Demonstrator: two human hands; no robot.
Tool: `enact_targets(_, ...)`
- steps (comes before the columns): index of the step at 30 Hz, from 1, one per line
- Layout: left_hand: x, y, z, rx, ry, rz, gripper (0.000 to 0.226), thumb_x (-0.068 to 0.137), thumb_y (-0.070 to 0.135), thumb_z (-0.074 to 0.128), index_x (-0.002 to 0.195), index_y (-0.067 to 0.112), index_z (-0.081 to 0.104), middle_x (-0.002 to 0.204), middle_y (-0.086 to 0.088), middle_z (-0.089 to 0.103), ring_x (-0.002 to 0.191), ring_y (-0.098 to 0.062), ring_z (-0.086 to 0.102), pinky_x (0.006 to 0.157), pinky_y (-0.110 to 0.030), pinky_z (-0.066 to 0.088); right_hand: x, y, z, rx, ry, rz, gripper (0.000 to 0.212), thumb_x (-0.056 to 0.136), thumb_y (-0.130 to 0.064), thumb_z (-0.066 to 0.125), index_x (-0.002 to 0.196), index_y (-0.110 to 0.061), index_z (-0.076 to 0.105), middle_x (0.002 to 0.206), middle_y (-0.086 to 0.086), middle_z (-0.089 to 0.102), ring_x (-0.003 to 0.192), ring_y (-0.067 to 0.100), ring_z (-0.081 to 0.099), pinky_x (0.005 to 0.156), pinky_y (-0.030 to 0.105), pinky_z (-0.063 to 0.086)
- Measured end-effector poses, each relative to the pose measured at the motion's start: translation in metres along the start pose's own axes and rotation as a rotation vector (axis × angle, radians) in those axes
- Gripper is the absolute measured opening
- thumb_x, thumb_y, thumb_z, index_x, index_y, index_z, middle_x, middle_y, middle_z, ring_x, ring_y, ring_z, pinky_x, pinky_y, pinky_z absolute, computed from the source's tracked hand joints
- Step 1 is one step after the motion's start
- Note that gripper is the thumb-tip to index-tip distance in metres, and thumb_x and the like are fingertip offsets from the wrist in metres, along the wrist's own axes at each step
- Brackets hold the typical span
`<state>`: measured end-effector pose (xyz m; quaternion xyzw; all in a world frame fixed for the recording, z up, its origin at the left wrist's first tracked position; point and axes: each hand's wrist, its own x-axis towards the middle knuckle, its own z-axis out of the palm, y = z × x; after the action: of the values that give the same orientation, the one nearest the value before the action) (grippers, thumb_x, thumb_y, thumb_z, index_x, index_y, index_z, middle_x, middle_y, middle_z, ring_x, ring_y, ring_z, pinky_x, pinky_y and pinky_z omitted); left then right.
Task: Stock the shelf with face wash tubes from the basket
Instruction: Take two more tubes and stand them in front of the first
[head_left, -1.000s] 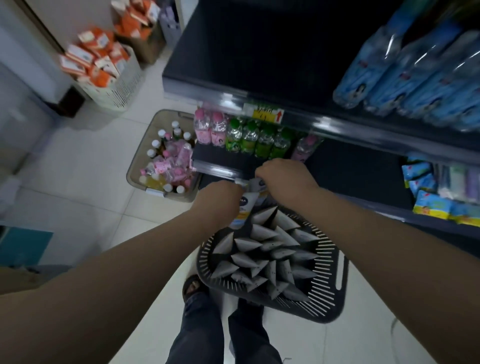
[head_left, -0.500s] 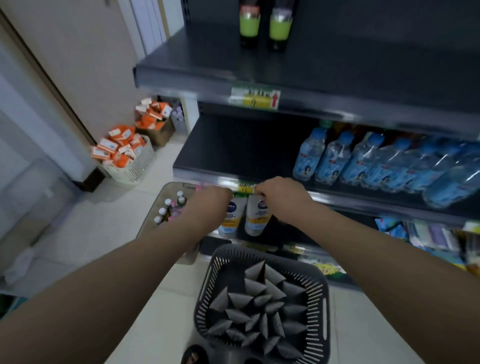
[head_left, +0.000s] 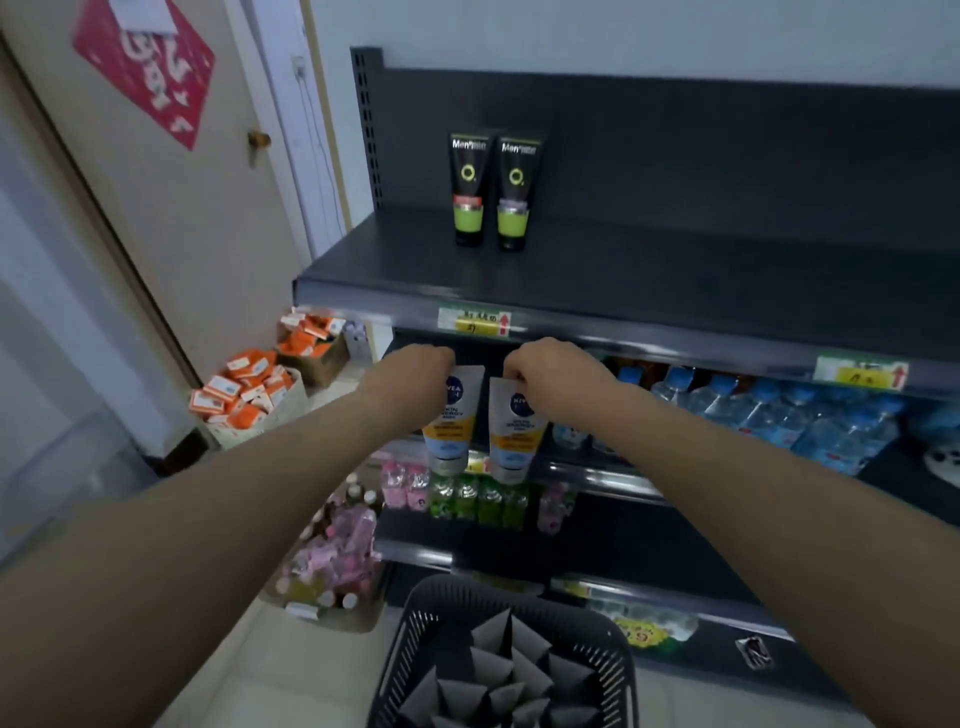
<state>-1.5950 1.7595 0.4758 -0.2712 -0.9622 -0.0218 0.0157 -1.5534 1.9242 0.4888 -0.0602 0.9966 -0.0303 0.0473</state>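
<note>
The left grip (head_left: 415, 382) pinches a white tube (head_left: 453, 415) by its top. The right grip (head_left: 550, 376) pinches a second tube (head_left: 517, 428) just beside.

Dim, bluish indoor light here, soft shadows under the dark shelf (head_left: 675, 291). Glare streaks along the lower shelf rail (head_left: 597, 475). Wide-angle bending bows the door (head_left: 171, 208) and forearms at the edges; fine label print stays soft.

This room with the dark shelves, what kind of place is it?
Probably a small shop. The dark shelves carry yellow price tags on their edges, rows of water bottles sit below, and two black tubes stand on display.
</note>
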Motion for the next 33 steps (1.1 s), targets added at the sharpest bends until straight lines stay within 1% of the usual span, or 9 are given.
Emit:
enact_targets(2, 0.011, -0.001, -0.018, -0.001, 0.002, 0.001, 0.012, 0.090, 0.002, 0.043, 0.096, 0.004, 0.053, 0.101, -0.014, 0.061, 0.082, -0.026, 0.053, 0.066, -0.031, 0.042, 0.005, 0.000, -0.016, 0.006, 0.030, 0.000, 0.020, 0.087, -0.002, 0.052, 0.103, -0.009, 0.063, 0.102, 0.009, 0.061, 0.088, 0.027, 0.061, 0.070, 0.038, 0.053)
enact_targets(5, 0.032, -0.007, -0.045, -0.028, 0.021, 0.017, 0.017, 0.092, 0.006, 0.043, 0.101, 0.005, 0.057, 0.104, -0.014, 0.062, 0.091, -0.027, 0.057, 0.071, -0.032, 0.043, 0.014, -0.001, -0.043, 0.018, 0.057, 0.018, 0.022, 0.088, -0.003, 0.052, 0.105, -0.007, 0.065, 0.104, 0.010, 0.064, 0.088, 0.026, 0.063, 0.072, 0.038, 0.055)
enact_targets(7, 0.046, -0.013, -0.065, -0.029, 0.039, 0.055, 0.015, 0.093, 0.009, 0.042, 0.097, 0.007, 0.056, 0.103, -0.012, 0.062, 0.085, -0.023, 0.052, 0.069, -0.031, 0.040, 0.018, -0.003, -0.064, 0.045, 0.066, 0.031, 0.025, 0.089, -0.004, 0.051, 0.109, -0.008, 0.065, 0.106, 0.010, 0.064, 0.091, 0.026, 0.063, 0.077, 0.040, 0.057)
enact_targets(9, 0.059, -0.019, -0.087, -0.029, 0.075, 0.096, 0.017, 0.094, 0.009, 0.041, 0.100, 0.007, 0.057, 0.103, -0.012, 0.062, 0.083, -0.020, 0.048, 0.069, -0.030, 0.037, 0.022, -0.003, -0.087, 0.057, 0.088, 0.044, 0.027, 0.090, -0.003, 0.049, 0.113, -0.009, 0.064, 0.108, 0.010, 0.063, 0.093, 0.025, 0.061, 0.078, 0.038, 0.056)
enact_targets(12, 0.078, -0.028, -0.115, -0.054, 0.111, 0.139, 0.022, 0.096, 0.009, 0.040, 0.106, 0.004, 0.058, 0.106, -0.013, 0.062, 0.086, -0.023, 0.051, 0.070, -0.029, 0.036, 0.031, -0.001, -0.117, 0.043, 0.139, 0.068, 0.029, 0.092, -0.003, 0.047, 0.116, -0.009, 0.062, 0.112, 0.010, 0.062, 0.096, 0.025, 0.060, 0.074, 0.033, 0.052)
enact_targets(15, 0.099, -0.037, -0.138, -0.056, 0.121, 0.173, 0.022, 0.097, 0.010, 0.038, 0.104, 0.003, 0.058, 0.107, -0.014, 0.061, 0.094, -0.028, 0.054, 0.072, -0.030, 0.038, 0.043, 0.003, -0.142, 0.023, 0.180, 0.112, 0.028, 0.092, -0.003, 0.046, 0.114, -0.007, 0.063, 0.110, 0.010, 0.063, 0.092, 0.025, 0.060, 0.065, 0.030, 0.046)
enact_targets(18, 0.119, -0.049, -0.155, -0.070, 0.134, 0.194, 0.016, 0.097, 0.010, 0.038, 0.097, 0.011, 0.054, 0.101, -0.011, 0.059, 0.085, -0.022, 0.049, 0.070, -0.029, 0.036, 0.061, 0.008, -0.160, 0.020, 0.229, 0.141, 0.028, 0.092, -0.002, 0.047, 0.113, -0.011, 0.064, 0.110, 0.008, 0.063, 0.089, 0.024, 0.059, 0.065, 0.029, 0.045)
enact_targets(23, 0.156, -0.070, -0.163, -0.086, 0.166, 0.211, 0.013, 0.095, 0.009, 0.039, 0.088, 0.016, 0.048, 0.089, -0.003, 0.051, 0.081, -0.019, 0.049, 0.068, -0.029, 0.037, 0.098, 0.012, -0.177, 0.008, 0.286, 0.189, 0.023, 0.092, -0.006, 0.050, 0.109, -0.013, 0.064, 0.106, 0.007, 0.063, 0.086, 0.021, 0.059, 0.067, 0.030, 0.048)
enact_targets(33, 0.210, -0.081, -0.146, -0.153, 0.184, 0.257, 0.015, 0.096, 0.011, 0.041, 0.085, 0.017, 0.048, 0.084, -0.002, 0.051, 0.077, -0.020, 0.052, 0.063, -0.031, 0.039, 0.152, 0.022, -0.168, -0.024, 0.250, 0.265, 0.021, 0.088, -0.002, 0.051, 0.103, -0.011, 0.064, 0.098, 0.008, 0.062, 0.077, 0.022, 0.056, 0.061, 0.031, 0.046)
